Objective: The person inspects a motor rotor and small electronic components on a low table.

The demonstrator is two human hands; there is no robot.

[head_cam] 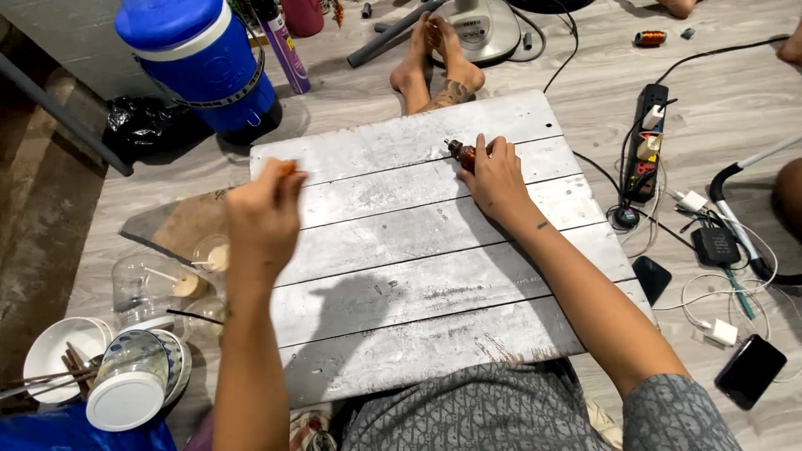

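A grey-white board of wooden planks [401, 276] lies across my lap. My right hand [494, 179] rests on its far part, fingers closed around a small brown bottle-like object [462, 154] lying on the board. My left hand [266, 209] is raised and blurred above the board's left edge, pinching a small orange-brown piece [286, 168] between the fingertips. My bare feet [434, 58] show beyond the board's far edge.
Left: a blue cooler jug [200, 58], a black bag [142, 121], clear plastic cups [154, 284], white bowls with chopsticks [63, 355]. Right: a power strip [645, 142], chargers and cables [710, 250], two dark phones [750, 370], a white-and-black tube [739, 213]. A fan base [484, 29] stands beyond my feet.
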